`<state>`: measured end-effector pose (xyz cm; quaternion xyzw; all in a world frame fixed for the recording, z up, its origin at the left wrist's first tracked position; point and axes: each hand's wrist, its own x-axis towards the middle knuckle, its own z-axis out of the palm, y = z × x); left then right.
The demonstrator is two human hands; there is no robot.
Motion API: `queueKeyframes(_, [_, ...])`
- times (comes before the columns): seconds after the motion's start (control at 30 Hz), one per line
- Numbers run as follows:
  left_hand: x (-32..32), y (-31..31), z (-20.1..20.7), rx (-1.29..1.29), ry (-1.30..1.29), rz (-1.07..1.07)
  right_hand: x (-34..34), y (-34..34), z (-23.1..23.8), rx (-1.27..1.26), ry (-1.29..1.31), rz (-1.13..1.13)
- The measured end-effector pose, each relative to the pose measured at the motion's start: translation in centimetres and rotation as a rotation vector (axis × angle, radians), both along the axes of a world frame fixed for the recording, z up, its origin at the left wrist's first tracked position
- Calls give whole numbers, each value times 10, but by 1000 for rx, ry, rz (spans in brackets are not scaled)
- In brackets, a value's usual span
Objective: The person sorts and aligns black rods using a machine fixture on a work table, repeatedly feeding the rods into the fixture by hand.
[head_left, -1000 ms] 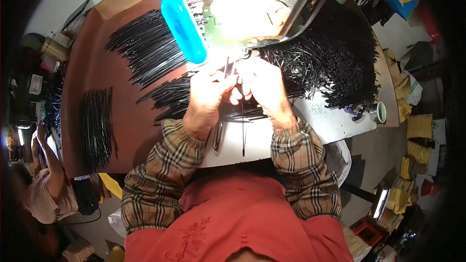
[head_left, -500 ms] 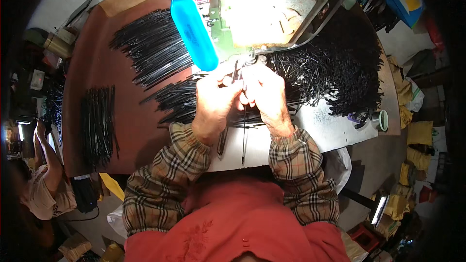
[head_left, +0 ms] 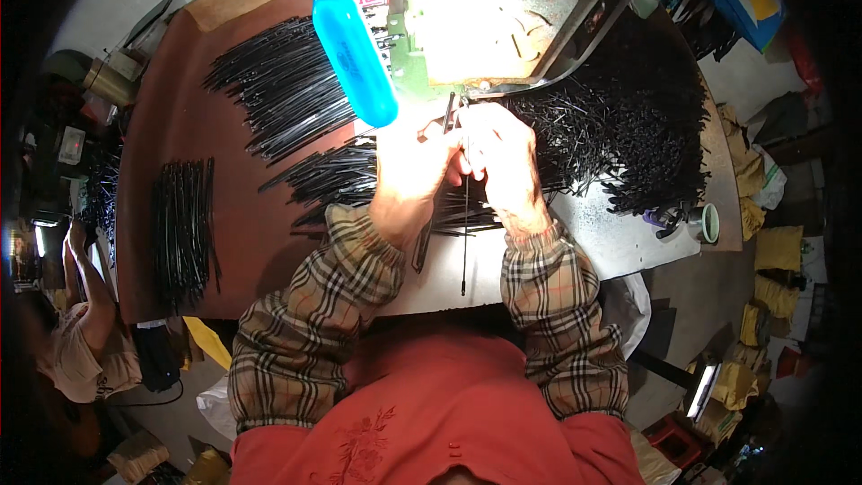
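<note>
My left hand (head_left: 411,175) is closed around a few thin black rods (head_left: 422,250), whose ends stick out above and below the fingers. Close beside it, my right hand (head_left: 507,157) pinches the upper part of one slender black rod (head_left: 465,247) that hangs toward me over the white board (head_left: 395,301). Both sets of fingertips meet just below the brightly lit metal machine (head_left: 575,0); glare hides exactly what they touch there. Loose black rods (head_left: 337,181) lie to the left of my left hand, and a dense tangled heap of short black pieces (head_left: 628,139) lies right of my right hand.
A blue rounded cylinder (head_left: 355,54) on a grey stem hangs just beyond my left hand. Bundles of black rods (head_left: 278,85) (head_left: 182,229) lie on the brown table cover (head_left: 247,278). A small green cup (head_left: 709,223) is at the right edge. Another person (head_left: 94,332) works at far left.
Both hands have shifted slightly to the right and away from me, carrying the rods along. The slender rod's lower end has moved right and a little farther from the board's near edge.
</note>
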<state>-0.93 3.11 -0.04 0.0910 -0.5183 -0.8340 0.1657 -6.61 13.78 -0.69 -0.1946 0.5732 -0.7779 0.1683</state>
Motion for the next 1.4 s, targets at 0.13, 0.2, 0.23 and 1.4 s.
queueKeyframes(0.13, [-3, -5, 1, -36, -85, -94, -2, 0, 2, 81, 2, -56])
queueKeyframes(0.2, [-4, -8, -3, -45, -77, -95, -3, -1, 1, 48, 8, -42])
queueKeyframes(0.23, [-4, -8, -4, -54, -71, -101, -3, 0, 1, 50, 6, -41])
queueKeyframes(1.4, [62, -27, 20, -75, -412, -331, 7, -5, -5, -21, -111, -92])
